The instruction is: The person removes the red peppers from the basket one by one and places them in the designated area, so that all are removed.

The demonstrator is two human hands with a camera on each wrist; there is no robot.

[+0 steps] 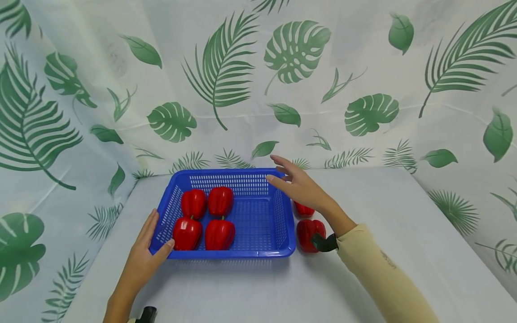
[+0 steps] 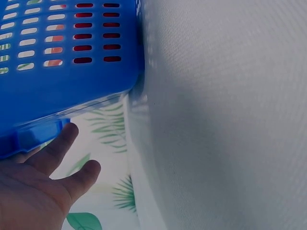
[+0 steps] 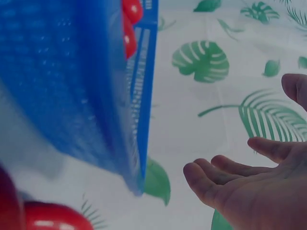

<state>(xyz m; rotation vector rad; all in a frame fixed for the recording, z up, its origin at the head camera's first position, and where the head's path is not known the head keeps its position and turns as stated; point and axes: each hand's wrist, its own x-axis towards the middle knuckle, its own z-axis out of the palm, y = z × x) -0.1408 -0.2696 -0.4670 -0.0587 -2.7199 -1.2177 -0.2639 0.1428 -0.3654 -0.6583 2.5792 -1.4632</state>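
A blue plastic basket (image 1: 258, 254) stands on the table, with several red bell peppers (image 1: 220, 202) grouped in its left half. My left hand (image 1: 141, 253) rests at the basket's front left corner, its fingers straight along the outer side and its thumb near the rim. In the left wrist view, spread fingers (image 2: 53, 148) appear beside the basket's slotted wall (image 2: 91, 72). Above the basket's back right corner, my right hand (image 1: 299, 181) hovers with fingers extended and nothing held. Two red bell peppers (image 1: 310, 234) lie just right of the basket, one partly hidden beneath the right hand and wrist.
A white cloth covers the table (image 1: 383, 202). Behind and at both sides hangs a white curtain (image 1: 250, 130) printed with green leaves. A black band (image 1: 324, 243) circles the right wrist at the end of a beige sleeve (image 1: 379, 269).
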